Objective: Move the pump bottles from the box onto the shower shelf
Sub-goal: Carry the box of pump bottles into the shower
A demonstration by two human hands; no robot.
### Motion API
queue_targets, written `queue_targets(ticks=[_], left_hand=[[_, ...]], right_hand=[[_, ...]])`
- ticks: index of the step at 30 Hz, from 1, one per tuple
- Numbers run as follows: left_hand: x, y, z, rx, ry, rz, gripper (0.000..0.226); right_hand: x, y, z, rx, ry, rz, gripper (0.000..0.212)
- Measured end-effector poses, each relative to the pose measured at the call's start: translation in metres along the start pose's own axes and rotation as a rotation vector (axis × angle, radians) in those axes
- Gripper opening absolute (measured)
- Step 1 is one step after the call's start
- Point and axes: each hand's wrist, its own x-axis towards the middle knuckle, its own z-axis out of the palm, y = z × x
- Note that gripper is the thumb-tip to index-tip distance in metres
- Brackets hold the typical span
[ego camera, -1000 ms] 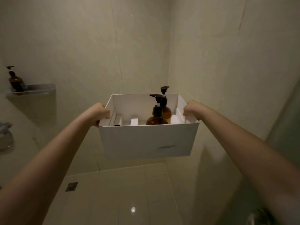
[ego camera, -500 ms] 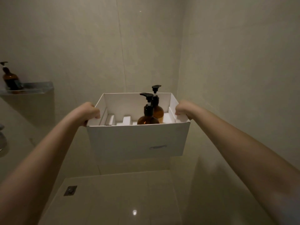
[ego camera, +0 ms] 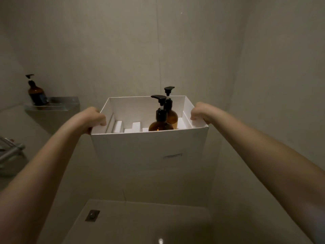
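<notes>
Up in the air, a white cardboard box [ego camera: 149,150] is held by both side rims, well apart from the grey wall shelf [ego camera: 58,107] on the left. The left hand [ego camera: 95,118] curls tight over the left rim, the right hand [ego camera: 198,111] over the right rim. Two brown pump bottles stand straight up in the box's right part: the near bottle [ego camera: 161,123] has its spout pointing left, the far bottle [ego camera: 171,116] points right. A third brown pump bottle [ego camera: 37,95] stands at the shelf's left end, with bare shelf to its right
</notes>
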Motion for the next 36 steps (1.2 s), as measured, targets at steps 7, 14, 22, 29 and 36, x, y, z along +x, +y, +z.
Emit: queue_targets(ticks=[7,14,22,29,36], left_hand=[[0.044,-0.022,-0.020,-0.002,0.071,-0.106,0.012],[0.074,-0.059,-0.033,-0.005,0.170,-0.254,0.012],[0.090,-0.093,-0.044,0.034,0.325,-0.457,0.009],[0.083,-0.116,-0.048,-0.032,0.496,-0.641,0.012],[0.058,-0.141,-0.059,-0.070,0.622,-0.790,0.012]], right_hand=[[0.064,-0.056,0.029,-0.036,-0.066,-0.086,0.038],[0.129,-0.106,0.074,-0.034,-0.191,-0.202,0.037],[0.198,-0.173,0.125,-0.047,-0.377,-0.397,0.037],[0.227,-0.234,0.165,-0.124,-0.487,-0.605,0.035],[0.221,-0.286,0.218,-0.139,-0.593,-0.748,0.033]])
